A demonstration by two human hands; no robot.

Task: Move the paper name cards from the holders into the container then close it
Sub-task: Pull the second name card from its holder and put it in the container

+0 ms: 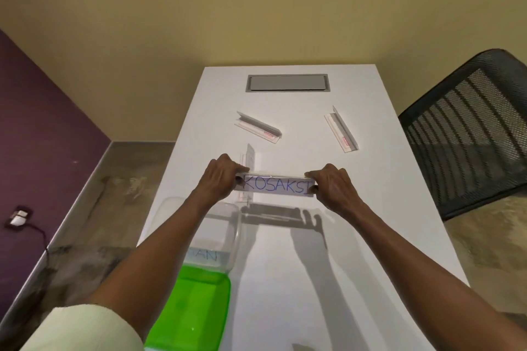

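**Name card held level between both hands above the table**

From my screen, the name card [276, 187] runs left to right across the view, its long axis roughly parallel to the near edge of the white table [370, 236], with the lettered face turned toward the camera. Blue handwriting covers it, and it sits inside a clear holder [275, 174] whose top edge shows just above the paper.

The left hand [221, 177] is closed on the left end, fingers curled over the top and thumb on the front face. The right hand [332, 185] is closed on the right end in the same way (thumb tip just at the last letter). Whether the fingers pinch the paper itself or only the plastic, I cannot tell.

Card and holder are lifted off the table, casting a shadow on it nearer to me. Below the left forearm is the clear container [228, 225], with a piece of lettered paper inside; its green lid [194, 310] lies just beside it on the near side. Two other holders [258, 127] [341, 129] lie flat farther back, well apart and angled differently.
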